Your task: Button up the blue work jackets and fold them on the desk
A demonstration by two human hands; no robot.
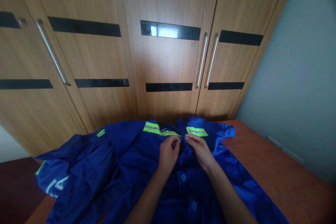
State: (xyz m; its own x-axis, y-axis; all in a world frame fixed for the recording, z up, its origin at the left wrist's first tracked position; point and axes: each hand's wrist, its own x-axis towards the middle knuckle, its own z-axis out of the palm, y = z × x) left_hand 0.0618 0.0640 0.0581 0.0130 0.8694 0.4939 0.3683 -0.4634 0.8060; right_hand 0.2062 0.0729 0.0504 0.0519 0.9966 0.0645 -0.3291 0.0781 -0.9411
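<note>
A blue work jacket with yellow-green and grey reflective strips lies spread out, its collar toward the wardrobe. Just below the collar, my left hand pinches the left edge of the front opening between thumb and fingers. Close beside it, my right hand is closed on the opposite front edge. A small gap separates the fingertips of both hands; whether a button sits between them is too small to make out. Lower down the front, a round blue button and another button show.
At the left, bunched blue fabric with white lettering hangs over the edge of the reddish-brown surface. Behind it rises a wooden wardrobe with long metal handles. A pale wall stands on the right.
</note>
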